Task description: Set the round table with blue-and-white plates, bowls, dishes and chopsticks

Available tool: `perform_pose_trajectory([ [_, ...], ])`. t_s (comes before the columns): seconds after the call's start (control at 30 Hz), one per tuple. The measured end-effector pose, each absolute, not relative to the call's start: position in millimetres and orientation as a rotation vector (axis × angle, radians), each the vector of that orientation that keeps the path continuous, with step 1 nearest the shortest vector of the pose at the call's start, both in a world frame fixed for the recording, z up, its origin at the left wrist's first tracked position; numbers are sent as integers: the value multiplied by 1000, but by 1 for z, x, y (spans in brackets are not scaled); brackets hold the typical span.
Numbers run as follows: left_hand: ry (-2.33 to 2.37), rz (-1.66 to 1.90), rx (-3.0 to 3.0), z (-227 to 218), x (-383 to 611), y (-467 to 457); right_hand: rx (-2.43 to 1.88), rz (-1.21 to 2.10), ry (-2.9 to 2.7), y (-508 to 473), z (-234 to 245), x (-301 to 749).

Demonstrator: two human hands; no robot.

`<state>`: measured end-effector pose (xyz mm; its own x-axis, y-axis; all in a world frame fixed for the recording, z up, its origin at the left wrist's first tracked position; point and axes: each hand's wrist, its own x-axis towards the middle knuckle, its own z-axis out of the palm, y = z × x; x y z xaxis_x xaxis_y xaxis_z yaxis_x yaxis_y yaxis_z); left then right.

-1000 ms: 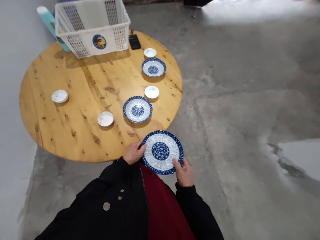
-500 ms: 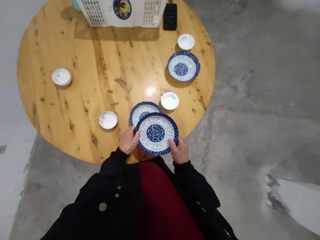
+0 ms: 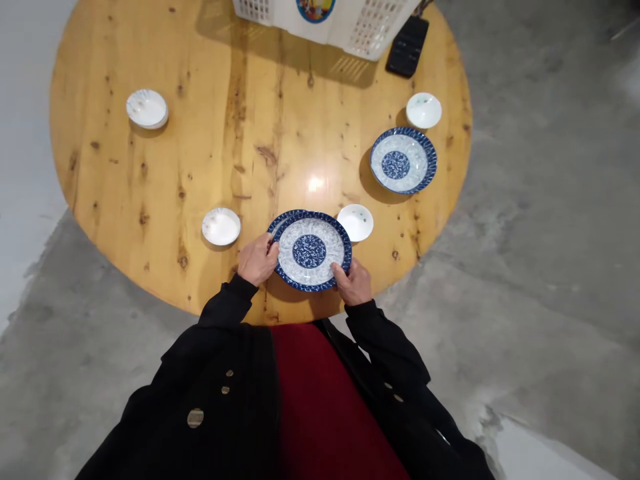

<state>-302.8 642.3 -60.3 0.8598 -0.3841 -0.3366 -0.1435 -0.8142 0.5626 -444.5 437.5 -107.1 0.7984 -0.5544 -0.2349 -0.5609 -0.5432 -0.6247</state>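
Observation:
Both hands hold one blue-and-white patterned plate [image 3: 311, 251] by its rim, just above the near edge of a round wooden table [image 3: 250, 147]. My left hand [image 3: 257, 259] grips the plate's left edge and my right hand [image 3: 353, 282] grips its lower right edge. Under the held plate a second blue-rimmed plate [image 3: 278, 222] lies on the table, with only a sliver of its upper left rim showing. A small white dish [image 3: 355, 222] sits just right of the plates, another small white dish [image 3: 221, 227] to the left.
A third blue-and-white plate [image 3: 403, 161] lies at the table's right, with a small white dish [image 3: 423, 110] behind it. One more white dish [image 3: 147, 109] sits far left. A white plastic basket [image 3: 345, 20] and a black object [image 3: 408, 46] stand at the far edge. Grey concrete floor surrounds the table.
The held plate has moved from off the table's near edge to over the plate lying on the table, now almost covering it. The view has shifted closer and lower.

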Motion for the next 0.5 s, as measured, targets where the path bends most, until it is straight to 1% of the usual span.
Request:
perform_pose_trajectory([
  [0.13,-350,-595,2590,-60,-301,640,-2390,45,721,431,-115,-433],
  [0.3,-345,-603,2743,-63,-302,637,-2447,90,601,429,-121,-424],
  [0.5,-323,-662,2832,-69,-307,632,-2569,269,590,425,-124,-419],
])
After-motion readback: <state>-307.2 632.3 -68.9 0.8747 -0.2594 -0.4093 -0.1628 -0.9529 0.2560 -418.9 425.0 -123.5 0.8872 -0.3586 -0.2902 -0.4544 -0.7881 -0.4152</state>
